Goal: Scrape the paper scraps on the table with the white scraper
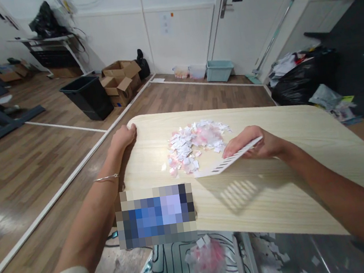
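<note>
Held a thin slotted white card (224, 165) by its long edge in the closed right hand (258, 144), tilted low over the table (276, 191), just beside the heap of paper scraps (194, 144) at mid-top. Judged light and springy, best gripped by that edge; the scraps feather-light, apt to scatter. Curled the left hand (122, 137) over the rounded far corner, with bare top open nearer.

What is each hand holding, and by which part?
Right hand holds a flat white slotted plastic panel by its right end. Left hand grips the far left corner of the pale wooden table.
</note>
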`<state>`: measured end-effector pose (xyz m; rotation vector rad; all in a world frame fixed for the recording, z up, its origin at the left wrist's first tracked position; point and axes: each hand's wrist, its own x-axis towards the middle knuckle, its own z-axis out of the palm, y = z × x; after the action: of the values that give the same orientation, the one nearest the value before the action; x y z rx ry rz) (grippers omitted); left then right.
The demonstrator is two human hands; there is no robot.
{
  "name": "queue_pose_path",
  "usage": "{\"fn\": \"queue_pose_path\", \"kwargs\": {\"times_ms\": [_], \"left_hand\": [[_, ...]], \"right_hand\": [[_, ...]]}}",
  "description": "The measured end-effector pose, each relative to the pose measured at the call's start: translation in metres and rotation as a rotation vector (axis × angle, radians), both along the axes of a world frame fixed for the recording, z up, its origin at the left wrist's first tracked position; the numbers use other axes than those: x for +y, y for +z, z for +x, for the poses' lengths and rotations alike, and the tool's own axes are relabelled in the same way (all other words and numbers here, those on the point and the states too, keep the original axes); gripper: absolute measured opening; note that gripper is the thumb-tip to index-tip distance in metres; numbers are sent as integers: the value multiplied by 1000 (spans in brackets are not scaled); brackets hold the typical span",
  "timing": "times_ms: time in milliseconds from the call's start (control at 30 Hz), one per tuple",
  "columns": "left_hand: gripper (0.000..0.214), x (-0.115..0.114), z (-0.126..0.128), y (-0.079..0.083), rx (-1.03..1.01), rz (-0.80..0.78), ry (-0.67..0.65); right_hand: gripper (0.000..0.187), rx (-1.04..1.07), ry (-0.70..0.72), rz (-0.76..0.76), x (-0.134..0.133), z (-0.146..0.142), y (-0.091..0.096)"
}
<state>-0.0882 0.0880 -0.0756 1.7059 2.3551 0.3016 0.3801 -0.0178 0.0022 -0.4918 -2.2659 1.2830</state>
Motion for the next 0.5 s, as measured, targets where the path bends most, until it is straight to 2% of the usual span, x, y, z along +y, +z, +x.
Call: {"fn": "queue_pose_path", "kwargs": {"times_ms": [300,400,500], "left_hand": [[76,0,3,2,19,32,19],[76,-2,3,4,16,31,18],[78,-3,4,5,21,31,9]], "right_hand": [[33,46,166,-76,-9,18,9],[36,80,32,-30,-12,21,4],[30,107,-133,47,-18,18,-2]]}}
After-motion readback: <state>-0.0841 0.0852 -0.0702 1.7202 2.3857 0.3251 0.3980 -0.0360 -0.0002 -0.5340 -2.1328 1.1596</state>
